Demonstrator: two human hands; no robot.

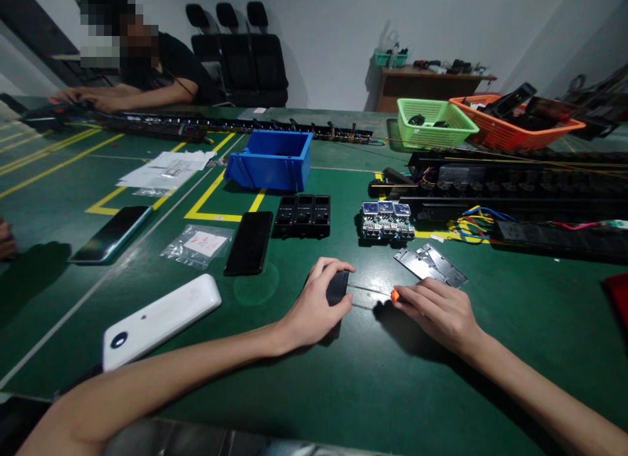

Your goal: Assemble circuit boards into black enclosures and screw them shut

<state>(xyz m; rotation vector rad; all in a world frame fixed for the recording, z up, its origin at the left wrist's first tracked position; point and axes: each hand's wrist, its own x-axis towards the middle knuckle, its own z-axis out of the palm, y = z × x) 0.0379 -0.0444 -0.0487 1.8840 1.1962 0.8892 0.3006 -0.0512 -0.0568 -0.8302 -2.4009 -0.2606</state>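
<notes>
Fingers of the left hand clamp a black housing over the tabletop; those of the right hand pinch an orange-handled tool, its thin shaft pointing at the housing (contact uncertain). Sound technique: brace the housing, keep the shaft aligned. Beyond: blue bin, contents indiscernible; green basket and orange basket, each holding dark parts.

Bare green bench stretches from the left hand and right hand to its near edge. A thin shaft bars the space between them. Beyond, a lane passes between a black module and a circuit board. Long black housings block the far right.
</notes>
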